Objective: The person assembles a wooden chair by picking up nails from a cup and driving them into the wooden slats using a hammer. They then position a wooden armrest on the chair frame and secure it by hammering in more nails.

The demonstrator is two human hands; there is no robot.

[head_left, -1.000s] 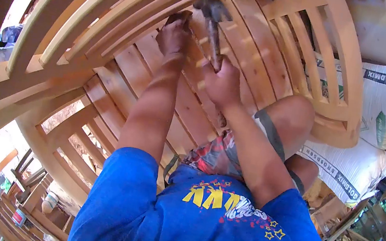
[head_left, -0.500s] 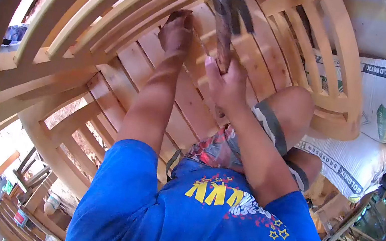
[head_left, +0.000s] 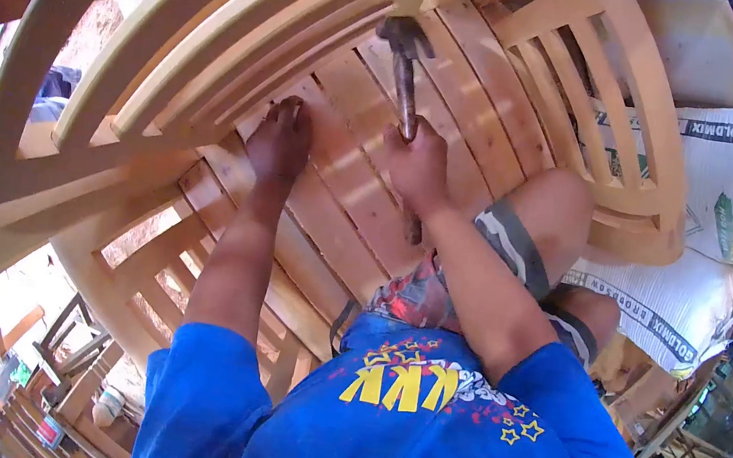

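My right hand (head_left: pixel 417 165) is wrapped round the handle of a claw hammer (head_left: pixel 405 87), whose dark metal head points away from me, above the seat boards. My left hand (head_left: pixel 282 141) rests low at the back of the wooden bench seat (head_left: pixel 350 179), close to the foot of the slatted backrest (head_left: pixel 254 29). Its fingers are bent together against a board, and whatever they pinch is hidden. The seat is made of pale planks with narrow gaps between them.
A slatted armrest (head_left: pixel 632 127) stands to the right, another armrest (head_left: pixel 150 262) to the left. Beyond the right one lie stacked white printed sacks (head_left: pixel 719 179). More wooden furniture (head_left: pixel 68 354) is at lower left. My bent knee (head_left: pixel 552 210) is beside the right armrest.
My left hand has moved left and nearer to me along the back of the seat. The hammer head has come down and nearer. The view has shifted slightly.
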